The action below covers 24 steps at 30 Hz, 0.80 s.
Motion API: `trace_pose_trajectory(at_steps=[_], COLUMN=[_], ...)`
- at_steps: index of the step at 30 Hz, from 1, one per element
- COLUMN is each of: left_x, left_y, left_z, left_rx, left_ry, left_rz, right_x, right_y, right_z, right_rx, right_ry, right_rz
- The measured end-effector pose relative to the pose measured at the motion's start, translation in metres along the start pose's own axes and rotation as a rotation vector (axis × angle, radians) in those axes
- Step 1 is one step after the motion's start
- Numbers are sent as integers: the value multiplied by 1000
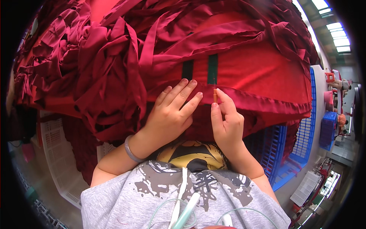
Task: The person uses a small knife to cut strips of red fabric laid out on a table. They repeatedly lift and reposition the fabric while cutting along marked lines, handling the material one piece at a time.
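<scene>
My left hand point(171, 110) lies palm down, its fingers stretched out over the near edge of a dark red satin strip point(251, 100). Between the thumb and forefinger of my right hand point(229, 124) is a small needle tool point(215, 96) with an orange handle. Its thin metal tip points away from me, toward a dark green patch point(212, 68) on the bright red cloth point(263, 72). A second dark patch point(187, 69) sits to the left of that one, just beyond my left fingertips. The tip stands out only faintly, and I cannot tell whether it touches the cloth.
Heaped dark red strips point(106, 57) cover the left and far side of the red surface. A white plastic basket point(57, 156) stands below on the left, and blue crates point(307, 133) on the right. Several people and more crates appear farther off at the right edge.
</scene>
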State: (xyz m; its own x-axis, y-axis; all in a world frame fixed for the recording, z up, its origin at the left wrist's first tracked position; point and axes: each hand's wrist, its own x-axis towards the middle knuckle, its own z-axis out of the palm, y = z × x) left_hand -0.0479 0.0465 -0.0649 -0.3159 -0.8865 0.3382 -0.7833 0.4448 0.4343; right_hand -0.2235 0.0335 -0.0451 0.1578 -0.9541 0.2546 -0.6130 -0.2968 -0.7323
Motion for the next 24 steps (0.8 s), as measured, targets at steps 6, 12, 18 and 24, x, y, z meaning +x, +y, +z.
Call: trace_pose_trajectory(at_steps=[6,12,18,24], left_x=[-3,1,-2,-10], left_y=[-1,2,1,-13], left_z=[2,-2,-1,-11], left_rx=[11,-11,24,-16], left_ry=[-3,-22,-6,276], left_rz=[-12,8,-2,117], right_x=[-1,11,24,38], right_y=[-11,1,1,-5], right_z=[-16,-4,-25,-36], right_rx=[-318,-198,103,88], right_ry=[-161,112,-31,25], right_rz=[-173,-257,-27,-28])
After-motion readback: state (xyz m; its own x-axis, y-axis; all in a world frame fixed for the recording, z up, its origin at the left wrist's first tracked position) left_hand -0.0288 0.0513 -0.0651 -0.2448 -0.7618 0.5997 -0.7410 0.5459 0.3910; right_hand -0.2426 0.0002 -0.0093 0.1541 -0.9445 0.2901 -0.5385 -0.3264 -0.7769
